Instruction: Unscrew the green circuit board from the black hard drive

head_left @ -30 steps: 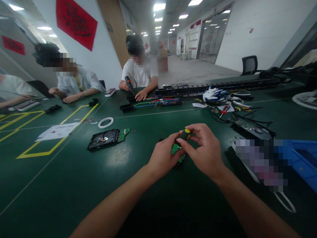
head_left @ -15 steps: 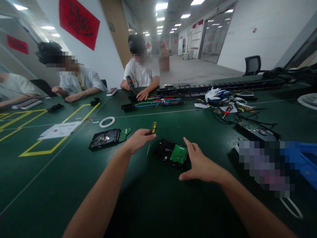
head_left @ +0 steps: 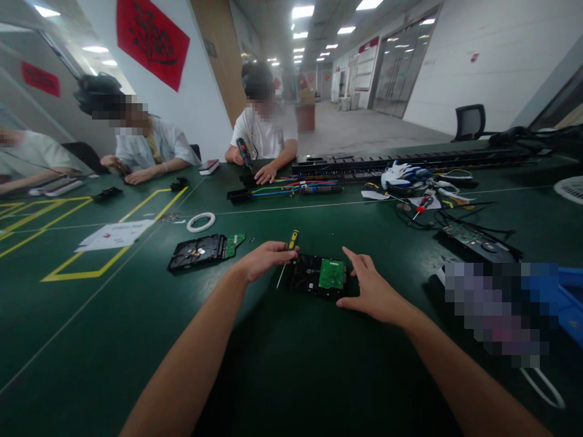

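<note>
A black hard drive (head_left: 306,276) with a green circuit board on its right half lies on the green table in front of me. My left hand (head_left: 266,260) grips a yellow-and-black screwdriver (head_left: 293,240) at the drive's left end, its thin shaft slanting down to the left. At the drive's right end my right hand (head_left: 371,286) is open, thumb and fingers apart around that end; whether they touch it I cannot tell. To the left lies another drive (head_left: 198,252), opened up, with a green board sticking out at its right.
A white ring (head_left: 201,222) and a paper sheet (head_left: 113,235) lie at left. Gloves (head_left: 401,175), cables and a red screwdriver (head_left: 423,205) are at back right, near another circuit-board device (head_left: 478,240). A blue container (head_left: 567,297) stands far right. Across the table a person holds a power drill (head_left: 244,152).
The hard drive has turned slightly and now lies straighter across. My left hand with the screwdriver has come closer to its left end. My right hand stays at the right end.
</note>
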Action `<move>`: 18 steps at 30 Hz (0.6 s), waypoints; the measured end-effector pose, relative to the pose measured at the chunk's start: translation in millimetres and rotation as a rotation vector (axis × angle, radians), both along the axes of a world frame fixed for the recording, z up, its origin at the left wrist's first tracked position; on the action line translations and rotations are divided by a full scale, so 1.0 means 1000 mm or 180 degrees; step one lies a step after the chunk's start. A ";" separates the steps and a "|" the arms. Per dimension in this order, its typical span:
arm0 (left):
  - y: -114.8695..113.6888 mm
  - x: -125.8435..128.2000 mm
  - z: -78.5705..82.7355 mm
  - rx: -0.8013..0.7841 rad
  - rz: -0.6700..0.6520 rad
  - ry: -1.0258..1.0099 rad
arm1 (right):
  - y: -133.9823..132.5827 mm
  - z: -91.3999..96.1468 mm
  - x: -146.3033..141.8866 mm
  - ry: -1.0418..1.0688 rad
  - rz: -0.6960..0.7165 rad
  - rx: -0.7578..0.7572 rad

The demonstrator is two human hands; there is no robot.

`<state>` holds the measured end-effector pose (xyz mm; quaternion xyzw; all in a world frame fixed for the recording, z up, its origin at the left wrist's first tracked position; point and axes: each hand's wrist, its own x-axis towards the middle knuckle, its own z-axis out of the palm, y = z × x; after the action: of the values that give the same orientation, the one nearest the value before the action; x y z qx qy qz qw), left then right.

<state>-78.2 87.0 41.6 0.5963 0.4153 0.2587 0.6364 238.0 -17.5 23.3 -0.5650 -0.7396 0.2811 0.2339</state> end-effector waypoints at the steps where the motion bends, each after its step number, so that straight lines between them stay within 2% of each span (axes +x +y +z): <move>1: 0.001 -0.001 0.000 0.0013 -0.0003 0.0044 | 0.002 -0.001 0.001 0.0027 -0.0004 0.0011; 8: -0.001 -0.004 0.006 0.0148 -0.0097 0.0273 | 0.006 -0.006 -0.001 -0.0089 0.0008 0.0226; 14: -0.007 -0.006 0.023 0.0244 -0.0402 0.0689 | -0.003 0.003 -0.012 -0.0584 0.0164 0.0906; 18: -0.010 -0.008 0.028 0.0226 -0.0604 0.0885 | -0.005 0.002 -0.018 -0.0715 0.0468 0.1280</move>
<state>-85.8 77.1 69.5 0.6850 0.4318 0.1270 0.5729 219.7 -22.3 25.1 -0.4793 -0.8413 0.0799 0.2368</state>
